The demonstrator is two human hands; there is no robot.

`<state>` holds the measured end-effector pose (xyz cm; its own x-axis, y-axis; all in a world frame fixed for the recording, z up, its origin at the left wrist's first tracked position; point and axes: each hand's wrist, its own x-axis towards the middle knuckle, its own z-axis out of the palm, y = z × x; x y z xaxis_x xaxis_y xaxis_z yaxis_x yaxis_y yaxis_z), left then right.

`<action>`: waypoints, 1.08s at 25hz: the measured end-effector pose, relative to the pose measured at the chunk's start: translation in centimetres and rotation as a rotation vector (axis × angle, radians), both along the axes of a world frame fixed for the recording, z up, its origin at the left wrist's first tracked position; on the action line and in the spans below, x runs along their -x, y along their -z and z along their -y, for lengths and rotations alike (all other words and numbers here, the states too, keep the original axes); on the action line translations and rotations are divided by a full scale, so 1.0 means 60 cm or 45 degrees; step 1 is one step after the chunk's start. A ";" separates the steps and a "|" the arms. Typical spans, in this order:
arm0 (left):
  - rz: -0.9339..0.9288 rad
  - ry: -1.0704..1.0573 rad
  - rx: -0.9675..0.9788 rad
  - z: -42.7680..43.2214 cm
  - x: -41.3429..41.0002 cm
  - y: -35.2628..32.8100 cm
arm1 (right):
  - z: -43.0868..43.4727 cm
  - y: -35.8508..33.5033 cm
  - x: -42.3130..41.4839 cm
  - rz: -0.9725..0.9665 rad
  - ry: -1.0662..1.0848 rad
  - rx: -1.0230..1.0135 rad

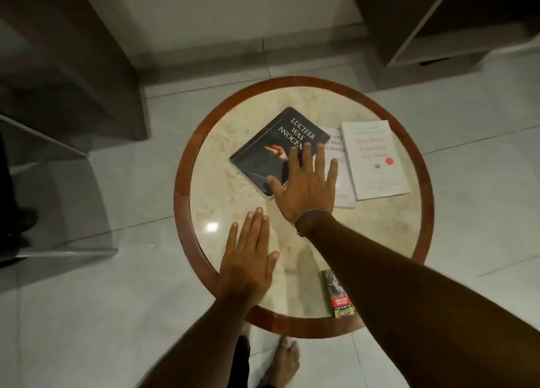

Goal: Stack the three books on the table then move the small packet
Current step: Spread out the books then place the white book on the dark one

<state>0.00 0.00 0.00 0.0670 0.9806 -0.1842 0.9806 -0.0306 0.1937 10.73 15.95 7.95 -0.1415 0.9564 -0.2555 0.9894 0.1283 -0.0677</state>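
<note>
Right hand [304,183]: flat, fingers spread, holding nothing, over near corner of black book [274,148].
Book axis: diagonal, toward worktop [187,159] far edge.
Left hand [248,259]: flat, empty, farther off.

On the round table [304,329], three books lie toward the far side: the tilted book [271,151] at left overlaps the middle book [340,180], and the third book [374,159] lies on the middle one's right edge. The right hand [304,183] rests flat across the tilted and middle books. The left hand [248,259] lies flat nearer, left. The small packet [339,295] sits at the near edge, beside the right forearm.
</note>
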 end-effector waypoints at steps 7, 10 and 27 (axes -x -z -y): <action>0.155 -0.045 -0.108 0.017 0.006 0.053 | -0.077 0.094 0.023 -0.116 -0.348 0.056; 0.111 -0.039 -0.058 0.017 0.012 0.047 | -0.114 0.094 0.022 -0.151 -0.541 0.099; 0.005 0.022 -0.038 0.007 0.012 0.043 | -0.035 0.073 -0.337 0.128 0.365 0.016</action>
<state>-0.71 -0.43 -2.61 0.0846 0.9844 -0.1544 0.9791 -0.0534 0.1962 30.92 18.04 3.59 0.1605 0.9503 -0.2667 0.9870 -0.1575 0.0326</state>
